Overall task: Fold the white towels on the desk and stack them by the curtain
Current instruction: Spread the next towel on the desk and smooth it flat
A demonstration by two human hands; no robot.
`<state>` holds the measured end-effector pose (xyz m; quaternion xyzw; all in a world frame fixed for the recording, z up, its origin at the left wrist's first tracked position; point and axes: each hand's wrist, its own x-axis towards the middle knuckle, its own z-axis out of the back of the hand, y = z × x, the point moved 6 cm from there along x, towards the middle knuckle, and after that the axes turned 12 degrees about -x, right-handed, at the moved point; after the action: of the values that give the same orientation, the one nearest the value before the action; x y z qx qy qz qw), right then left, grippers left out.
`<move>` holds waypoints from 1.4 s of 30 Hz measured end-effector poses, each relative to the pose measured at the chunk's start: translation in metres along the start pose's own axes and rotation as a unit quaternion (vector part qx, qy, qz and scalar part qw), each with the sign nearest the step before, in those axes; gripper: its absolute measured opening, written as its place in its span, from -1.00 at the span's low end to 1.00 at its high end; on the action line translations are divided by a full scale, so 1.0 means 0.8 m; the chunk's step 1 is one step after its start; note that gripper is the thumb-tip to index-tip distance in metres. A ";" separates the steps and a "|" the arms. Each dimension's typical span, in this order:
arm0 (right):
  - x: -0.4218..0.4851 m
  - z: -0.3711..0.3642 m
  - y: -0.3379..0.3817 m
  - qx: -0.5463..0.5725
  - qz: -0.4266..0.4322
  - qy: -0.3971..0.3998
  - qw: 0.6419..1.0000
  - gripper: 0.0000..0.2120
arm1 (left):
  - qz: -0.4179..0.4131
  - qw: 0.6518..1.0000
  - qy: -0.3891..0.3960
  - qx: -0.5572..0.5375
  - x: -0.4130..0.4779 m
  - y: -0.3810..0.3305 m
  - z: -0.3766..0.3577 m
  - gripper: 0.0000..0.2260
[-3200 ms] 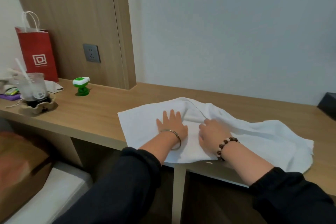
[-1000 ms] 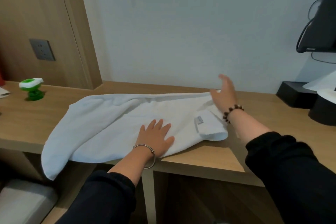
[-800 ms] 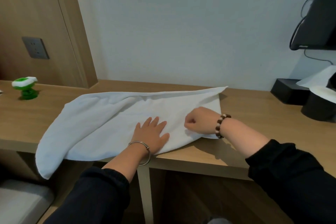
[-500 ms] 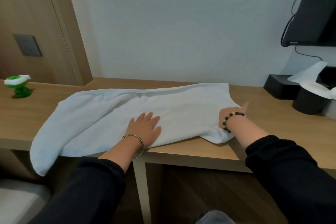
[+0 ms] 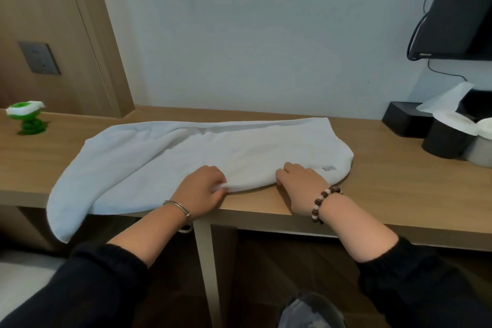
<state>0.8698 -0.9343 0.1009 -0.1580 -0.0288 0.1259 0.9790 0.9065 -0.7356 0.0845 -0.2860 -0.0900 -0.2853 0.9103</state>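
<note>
a small green toy [image 5: 25, 121] is standing at the far left of the wooden desk [image 5: 386, 181], well apart from the work. the white towel [image 5: 186, 152] is lying flat on the desk with its long axis running left to right, parallel to the front edge. its left end is drooping over that edge, and its rounded right end, carrying a small sewn label [image 5: 328, 168], is resting on the wood.

both hands are working the near long hem, apart from each other. the left hand [image 5: 199, 190] is pinching a bit of cloth near the towel's middle, and the right hand [image 5: 300, 181] is curling its fingers on the hem just left of the label.

the towel is lying ahead of both hands — so the fold is probably going away from the body, near hem to far hem. the hanging left end, outside either grip, may be lagging. no curtain is showing.
</note>
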 end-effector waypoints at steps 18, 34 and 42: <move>-0.023 0.000 -0.068 0.059 -0.157 0.018 0.986 -0.70 | -0.209 0.964 -0.019 0.163 0.006 -0.070 0.002 -0.74; -0.011 -0.040 -0.072 0.109 -0.249 0.147 0.951 -0.54 | 0.109 0.934 0.243 -0.239 0.027 -0.055 0.004 -0.87; -0.010 -0.085 -0.066 0.132 -0.152 0.209 0.957 -0.30 | 0.230 0.950 0.166 0.132 0.005 0.064 -0.001 -0.49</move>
<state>0.8812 -1.0054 0.0527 -0.0439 0.1698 -0.0572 0.9828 0.9392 -0.7036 0.0615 -0.1247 0.0939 -0.0973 0.9829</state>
